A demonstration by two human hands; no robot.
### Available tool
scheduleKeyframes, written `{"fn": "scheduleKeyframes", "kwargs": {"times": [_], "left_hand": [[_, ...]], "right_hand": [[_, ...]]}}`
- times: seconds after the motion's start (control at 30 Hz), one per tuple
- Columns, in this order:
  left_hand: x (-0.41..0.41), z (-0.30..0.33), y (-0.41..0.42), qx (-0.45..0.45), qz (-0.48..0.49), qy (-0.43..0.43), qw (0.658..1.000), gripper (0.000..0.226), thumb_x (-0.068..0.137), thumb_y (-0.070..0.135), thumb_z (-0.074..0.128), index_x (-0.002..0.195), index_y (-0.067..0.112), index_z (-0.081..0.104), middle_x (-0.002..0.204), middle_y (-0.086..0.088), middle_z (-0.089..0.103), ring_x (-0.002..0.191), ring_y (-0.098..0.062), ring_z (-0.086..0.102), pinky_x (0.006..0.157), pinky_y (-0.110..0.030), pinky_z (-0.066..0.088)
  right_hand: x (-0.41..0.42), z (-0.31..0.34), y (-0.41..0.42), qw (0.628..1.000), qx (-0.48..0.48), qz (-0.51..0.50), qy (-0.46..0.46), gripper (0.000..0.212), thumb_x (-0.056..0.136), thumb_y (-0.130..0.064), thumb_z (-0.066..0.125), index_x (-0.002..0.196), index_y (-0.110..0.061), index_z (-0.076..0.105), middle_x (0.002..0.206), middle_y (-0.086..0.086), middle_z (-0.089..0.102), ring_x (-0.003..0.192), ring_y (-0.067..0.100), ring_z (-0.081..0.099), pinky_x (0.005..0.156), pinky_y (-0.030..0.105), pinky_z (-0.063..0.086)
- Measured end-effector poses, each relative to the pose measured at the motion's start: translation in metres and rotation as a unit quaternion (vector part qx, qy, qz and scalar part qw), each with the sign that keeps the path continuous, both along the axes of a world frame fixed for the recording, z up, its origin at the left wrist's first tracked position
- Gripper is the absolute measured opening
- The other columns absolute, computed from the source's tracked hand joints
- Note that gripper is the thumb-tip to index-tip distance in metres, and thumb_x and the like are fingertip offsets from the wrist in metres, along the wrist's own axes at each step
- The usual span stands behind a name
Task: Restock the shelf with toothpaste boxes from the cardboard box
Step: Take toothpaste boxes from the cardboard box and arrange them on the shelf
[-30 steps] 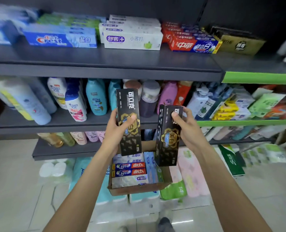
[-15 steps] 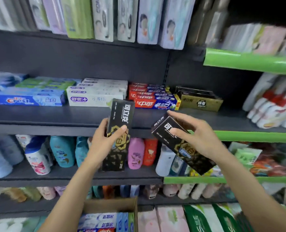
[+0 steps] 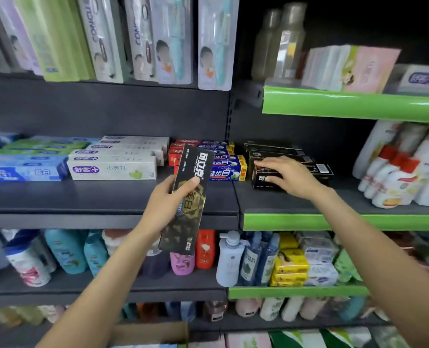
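Gripping upright black toothpaste box [image 3: 187,197], left hand [image 3: 165,204], right hand [image 3: 287,175] clasping shelved black box [image 3: 263,178]

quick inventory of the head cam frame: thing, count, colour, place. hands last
black toothpaste box in hand: 1, black and gold, upright before the shelf edge
black toothpaste box on shelf: 1 in front of a stack of several, black, right section
red and blue toothpaste boxes: several, stacked mid-shelf
white toothpaste boxes: several, left of the red ones
blue toothpaste boxes: several, far left
toothbrush packs: a row, pale, top shelf
bottles: many, mixed colours, lower shelf
cardboard box: 1, brown, bottom edge
left hand: grips the upright box
right hand: holds the front shelf box
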State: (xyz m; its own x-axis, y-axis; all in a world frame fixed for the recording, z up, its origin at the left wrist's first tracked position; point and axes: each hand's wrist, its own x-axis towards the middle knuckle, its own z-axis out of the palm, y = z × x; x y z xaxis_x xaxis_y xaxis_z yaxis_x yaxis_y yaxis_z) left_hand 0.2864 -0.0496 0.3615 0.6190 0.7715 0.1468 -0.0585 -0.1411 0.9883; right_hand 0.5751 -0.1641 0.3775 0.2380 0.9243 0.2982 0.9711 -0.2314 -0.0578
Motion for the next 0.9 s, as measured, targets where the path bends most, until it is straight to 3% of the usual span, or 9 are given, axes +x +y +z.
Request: {"fn": "scheduleKeyframes", "kwargs": {"times": [0.13,0.23,0.37,0.43,0.5,0.6,0.7,0.8,0.9], "left_hand": [[0.025,0.005,-0.004,0.014,-0.014,0.015,1.0,0.039,0.077,0.051,0.068,0.109,0.029,0.063,0.101,0.005,0.073,0.093,-0.016,0.069,0.094,-0.046,0.05],[0.043,0.009,-0.008,-0.007,-0.007,0.003,1.0,0.05,0.071,0.058,0.067,0.113,0.031,0.06,0.109,0.006,0.07,0.1,-0.016,0.067,0.096,-0.044,0.048],[0.072,0.012,-0.02,-0.037,-0.001,-0.029,0.999,0.042,0.082,0.045,0.067,0.116,0.024,0.056,0.112,0.004,0.068,0.104,-0.016,0.065,0.094,-0.038,0.049],[0.087,0.012,-0.033,-0.042,-0.014,-0.04,0.998,0.038,0.082,0.039,0.068,0.113,0.02,0.054,0.112,0.001,0.067,0.103,-0.018,0.065,0.095,-0.042,0.05],[0.101,0.011,-0.046,-0.039,-0.028,-0.059,0.997,0.04,0.08,0.036,0.071,0.112,0.02,0.053,0.113,0.002,0.066,0.104,-0.014,0.064,0.095,-0.039,0.05],[0.115,0.011,-0.056,0.0,-0.044,-0.076,0.996,0.036,0.08,0.03,0.073,0.111,0.022,0.056,0.106,0.01,0.067,0.095,0.002,0.064,0.083,-0.016,0.05],[0.117,0.0,-0.049,0.16,-0.036,0.07,0.984,0.033,0.081,0.043,0.068,0.108,0.024,0.061,0.102,0.013,0.067,0.097,-0.002,0.062,0.086,-0.02,0.047],[0.113,-0.021,-0.041,0.366,-0.038,0.258,0.893,0.041,0.083,0.057,0.058,0.111,0.028,0.065,0.112,0.011,0.066,0.104,-0.007,0.059,0.084,-0.024,0.043],[0.11,-0.031,-0.04,0.47,-0.054,0.282,0.834,0.041,0.081,0.062,0.057,0.108,0.032,0.066,0.113,0.014,0.064,0.105,-0.007,0.057,0.084,-0.023,0.04]], "right_hand": [[0.034,-0.007,0.003,1.0,-0.009,-0.027,0.003,0.051,0.091,-0.009,0.056,0.139,-0.022,0.043,0.146,0.004,0.043,0.136,0.027,0.036,0.111,0.043,0.031],[0.012,-0.007,-0.003,0.992,0.115,-0.03,0.04,0.045,0.092,-0.018,0.057,0.136,-0.019,0.047,0.142,0.004,0.047,0.132,0.024,0.041,0.109,0.039,0.034],[-0.066,-0.001,-0.025,0.916,0.175,0.053,0.356,0.041,0.092,-0.035,0.053,0.132,-0.026,0.046,0.114,-0.009,0.06,0.105,0.003,0.058,0.088,0.017,0.045],[-0.083,-0.002,-0.03,0.894,0.157,0.078,0.413,0.052,0.085,-0.044,0.058,0.133,-0.03,0.04,0.106,-0.016,0.06,0.096,-0.005,0.06,0.083,0.012,0.046],[-0.079,0.0,-0.035,0.89,0.177,0.079,0.413,0.057,0.079,-0.042,0.067,0.128,-0.035,0.04,0.105,-0.015,0.062,0.095,-0.003,0.062,0.084,0.015,0.048],[-0.054,0.013,-0.054,0.9,0.169,0.08,0.393,0.056,0.078,-0.026,0.074,0.122,-0.04,0.042,0.109,-0.012,0.062,0.096,-0.002,0.062,0.083,0.014,0.048],[-0.023,0.021,-0.073,0.943,0.146,0.067,0.291,0.058,0.078,-0.026,0.074,0.128,-0.036,0.045,0.113,-0.02,0.057,0.106,0.001,0.058,0.09,0.023,0.047],[0.006,0.024,-0.08,0.954,0.144,0.042,0.261,0.057,0.078,-0.02,0.075,0.126,-0.032,0.048,0.112,-0.019,0.056,0.112,0.008,0.056,0.096,0.028,0.043],[0.029,0.03,-0.077,0.981,0.101,0.014,0.165,0.056,0.078,-0.017,0.075,0.125,-0.029,0.049,0.126,-0.006,0.056,0.124,0.016,0.048,0.101,0.033,0.038]]}}
